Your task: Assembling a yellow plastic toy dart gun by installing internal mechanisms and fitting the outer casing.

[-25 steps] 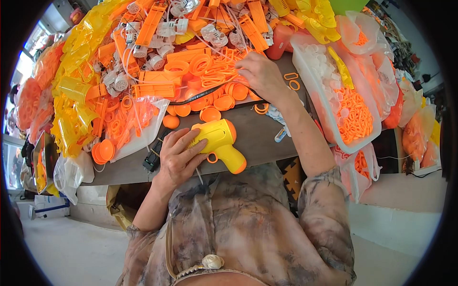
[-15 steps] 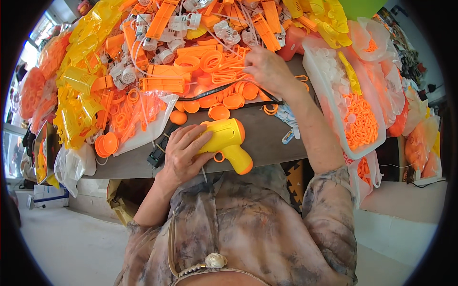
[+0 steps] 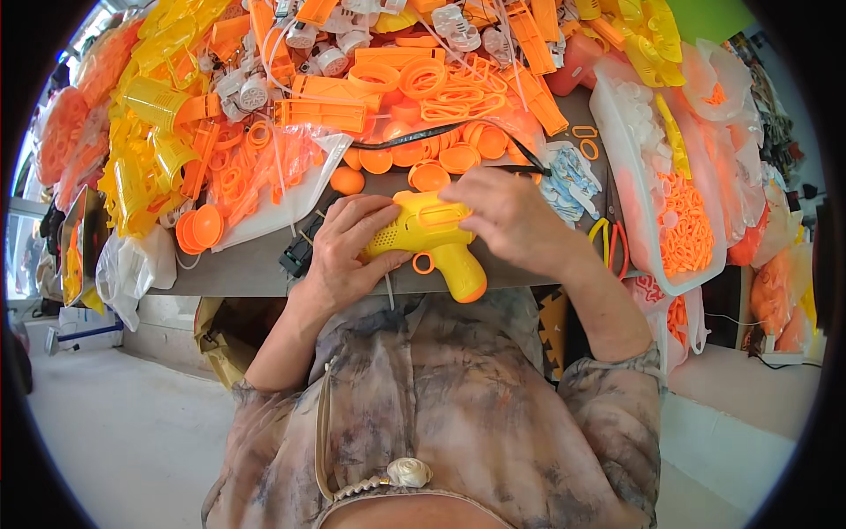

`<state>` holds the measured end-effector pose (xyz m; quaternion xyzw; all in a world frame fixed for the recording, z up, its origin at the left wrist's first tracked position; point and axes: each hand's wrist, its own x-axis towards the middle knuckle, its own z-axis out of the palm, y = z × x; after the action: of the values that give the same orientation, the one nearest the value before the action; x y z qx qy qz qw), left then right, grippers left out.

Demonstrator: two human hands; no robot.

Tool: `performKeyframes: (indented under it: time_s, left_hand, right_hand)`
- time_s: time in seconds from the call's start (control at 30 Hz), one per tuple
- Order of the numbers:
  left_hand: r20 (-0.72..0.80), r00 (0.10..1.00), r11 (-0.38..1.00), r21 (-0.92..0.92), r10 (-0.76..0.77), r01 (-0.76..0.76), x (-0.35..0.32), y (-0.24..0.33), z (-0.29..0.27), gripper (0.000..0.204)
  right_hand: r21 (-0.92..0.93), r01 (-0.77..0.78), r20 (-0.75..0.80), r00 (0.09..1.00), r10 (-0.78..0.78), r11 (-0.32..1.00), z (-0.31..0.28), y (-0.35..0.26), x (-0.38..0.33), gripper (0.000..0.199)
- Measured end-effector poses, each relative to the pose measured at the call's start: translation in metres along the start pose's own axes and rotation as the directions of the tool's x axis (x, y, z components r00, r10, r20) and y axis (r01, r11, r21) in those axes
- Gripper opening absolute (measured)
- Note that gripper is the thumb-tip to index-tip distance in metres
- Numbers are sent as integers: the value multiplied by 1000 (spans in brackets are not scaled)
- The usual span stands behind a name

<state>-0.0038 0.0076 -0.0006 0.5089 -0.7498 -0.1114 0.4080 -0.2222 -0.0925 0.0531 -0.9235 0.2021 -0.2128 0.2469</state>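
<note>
Seemingly half-built, the yellow toy gun (image 3: 429, 240) is gripped at frame centre by the left hand (image 3: 345, 251) and the right hand (image 3: 500, 214); loose orange parts (image 3: 414, 154) are heaped above, unfitted.

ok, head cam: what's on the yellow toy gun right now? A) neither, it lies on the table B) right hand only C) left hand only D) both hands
D: the left hand grips the yellow toy gun from the speckled side, while the right hand rests on its top near the front, above the grey table.
</note>
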Motion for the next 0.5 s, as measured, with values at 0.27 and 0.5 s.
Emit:
performKeyframes:
  time_s: [0.27, 0.5]
  left_hand:
    - [-24, 997, 997, -9, 78, -78, -2, -2, 4, 48]
    - [109, 980, 973, 141, 167, -182, 1, 3, 0, 43]
  right_hand:
    - [-123, -15, -24, 1000, 12, 992, 22, -13, -4, 27]
    - [-191, -19, -32, 999, 13, 981, 23, -15, -6, 23]
